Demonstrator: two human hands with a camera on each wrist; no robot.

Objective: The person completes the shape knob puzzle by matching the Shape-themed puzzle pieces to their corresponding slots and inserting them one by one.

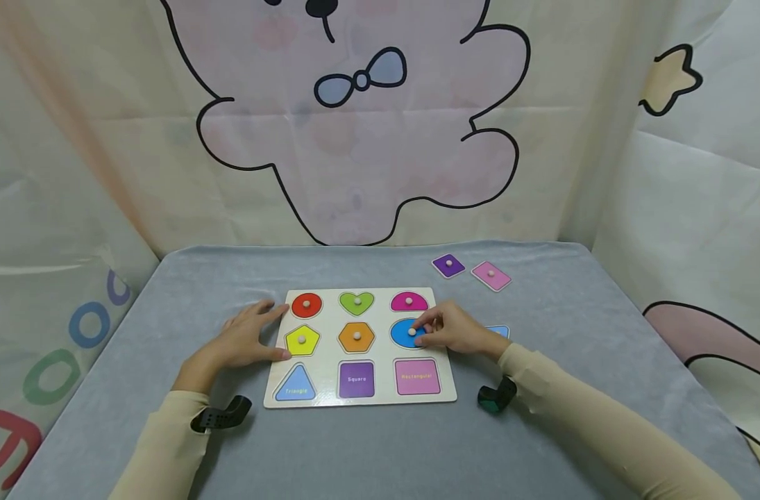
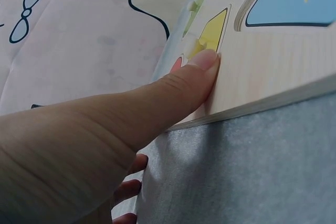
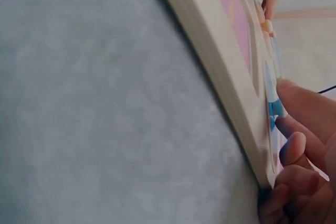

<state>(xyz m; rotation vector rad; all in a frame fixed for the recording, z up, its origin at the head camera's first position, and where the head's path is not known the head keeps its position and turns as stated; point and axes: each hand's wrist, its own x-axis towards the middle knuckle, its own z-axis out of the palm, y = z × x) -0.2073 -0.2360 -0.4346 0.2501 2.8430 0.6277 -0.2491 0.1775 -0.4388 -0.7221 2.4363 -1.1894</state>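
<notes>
A white wooden shape puzzle board (image 1: 382,378) lies flat on the cloth-covered table. My left hand (image 1: 242,338) is at its left edge, thumb on the rim beside the yellow pentagon (image 1: 295,345) and fingers stretched toward the red circle (image 1: 301,301). In the left wrist view the thumb (image 2: 163,90) presses on the board's face. Over the right side, my right hand (image 1: 454,330) pinches the knob of the blue oval piece (image 1: 401,335), which lies in its recess. Green heart, orange hexagon and magenta half-circle pieces sit in their recesses. Along the front, the Triangle, Square and Rectangular recesses show their printed labels.
Loose on the table behind the board lie a purple square piece (image 1: 445,271) and a pink rectangle piece (image 1: 487,278). A blue piece (image 1: 501,331) is partly hidden behind the right wrist. Printed curtains (image 1: 367,153) hang around the table.
</notes>
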